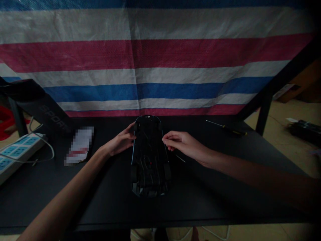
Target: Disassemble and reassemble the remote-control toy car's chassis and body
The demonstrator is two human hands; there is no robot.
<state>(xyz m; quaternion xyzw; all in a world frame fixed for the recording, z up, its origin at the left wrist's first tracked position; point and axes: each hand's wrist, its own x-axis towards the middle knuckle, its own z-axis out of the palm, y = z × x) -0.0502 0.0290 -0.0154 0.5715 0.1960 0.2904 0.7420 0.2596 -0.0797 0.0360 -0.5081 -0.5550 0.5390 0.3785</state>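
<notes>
A dark toy car (149, 150) lies upside down on the black table, its underside and wheels facing up. My left hand (122, 140) grips the car's left side, fingers and thumb against its edge near one wheel. At the car's right edge is my right hand (177, 140), its thumb and fingertips pinched together. Whatever that pinch holds, if anything, is too small or dark to make out. A thin light-coloured rod (181, 158) lies on the table just below my right hand; its other end is lost in shadow.
To the right lies a screwdriver (227, 128) with a black and yellow handle. On the left are a blurred-out phone-shaped item (79, 145), a power strip (21, 152) with a white cable and a dark "SPORT" sleeve (51, 110). A striped sheet (160, 53) hangs behind the table (105, 201).
</notes>
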